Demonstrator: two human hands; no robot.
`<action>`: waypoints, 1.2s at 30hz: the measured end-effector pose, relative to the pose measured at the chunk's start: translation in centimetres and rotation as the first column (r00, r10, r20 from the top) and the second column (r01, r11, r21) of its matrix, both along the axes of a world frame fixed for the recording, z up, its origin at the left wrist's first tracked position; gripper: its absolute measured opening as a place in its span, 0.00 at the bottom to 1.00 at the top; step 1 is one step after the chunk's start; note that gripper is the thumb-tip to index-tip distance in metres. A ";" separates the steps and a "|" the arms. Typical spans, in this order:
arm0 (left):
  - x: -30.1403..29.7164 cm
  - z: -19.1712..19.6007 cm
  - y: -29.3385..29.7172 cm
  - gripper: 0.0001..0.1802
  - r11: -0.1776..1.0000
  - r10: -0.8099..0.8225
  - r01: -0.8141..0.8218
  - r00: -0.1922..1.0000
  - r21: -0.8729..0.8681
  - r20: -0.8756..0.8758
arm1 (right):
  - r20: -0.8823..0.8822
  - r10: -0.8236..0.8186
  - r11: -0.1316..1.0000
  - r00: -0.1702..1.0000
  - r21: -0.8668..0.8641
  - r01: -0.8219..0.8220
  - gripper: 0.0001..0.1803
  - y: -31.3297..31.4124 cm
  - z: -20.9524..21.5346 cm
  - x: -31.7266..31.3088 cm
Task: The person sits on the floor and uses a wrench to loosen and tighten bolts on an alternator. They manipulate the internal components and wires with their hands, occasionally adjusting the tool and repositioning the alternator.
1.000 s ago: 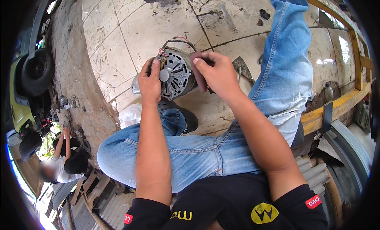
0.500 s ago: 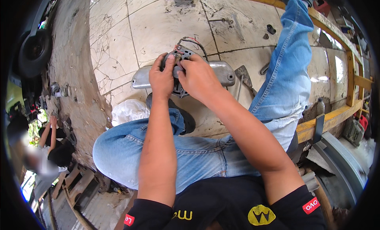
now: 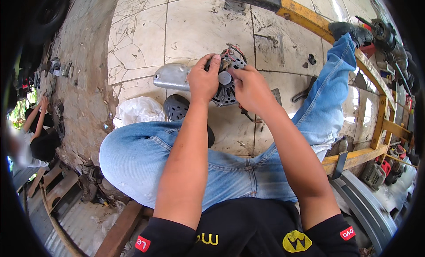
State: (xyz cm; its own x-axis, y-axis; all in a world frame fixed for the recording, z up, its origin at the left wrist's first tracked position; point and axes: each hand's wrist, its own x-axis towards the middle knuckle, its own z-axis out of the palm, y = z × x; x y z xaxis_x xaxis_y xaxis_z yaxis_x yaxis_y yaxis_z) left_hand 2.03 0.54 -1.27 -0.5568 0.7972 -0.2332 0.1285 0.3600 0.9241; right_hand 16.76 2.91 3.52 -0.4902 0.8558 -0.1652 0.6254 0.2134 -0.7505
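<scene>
I hold a small round electric motor [image 3: 226, 82] with a dark slotted end cap and red and dark wires at its top, raised above the tiled floor. My left hand [image 3: 202, 78] grips its left side, fingers curled over the top edge. My right hand [image 3: 249, 85] grips its right side, with fingertips at the wire terminals on top. Behind the motor, on the floor, lies a grey metal cover [image 3: 171, 76]. My legs in blue jeans [image 3: 146, 155] stretch out below.
A white plastic bag [image 3: 138, 110] and a black slotted part [image 3: 176, 107] lie by my left knee. A yellow wooden frame [image 3: 376, 124] runs along the right, with tools beyond it. Small dark bits lie on the cracked tiles [image 3: 199, 27]. Another person [image 3: 33, 137] crouches far left.
The motor has turned in my hands, its slotted end cap now facing me again. My view shifted so the grey cover shows to the left of my hands.
</scene>
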 end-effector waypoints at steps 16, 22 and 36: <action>0.5 0.8 0.2 0.24 0.999 -0.042 0.041 0.998 -0.004 -0.040 | 0.085 -0.031 0.995 0.996 0.098 0.022 0.18 -0.1 0.1 -0.8; 0.3 0.6 -0.3 0.25 0.999 -0.047 0.046 0.996 -0.017 -0.079 | 0.142 0.048 0.993 0.989 0.099 -0.063 0.20 -0.8 0.7 0.0; 0.2 0.5 -0.3 0.23 1.000 -0.011 0.011 0.998 0.004 -0.069 | 0.104 0.073 0.995 0.992 0.059 -0.080 0.19 0.2 0.9 -0.1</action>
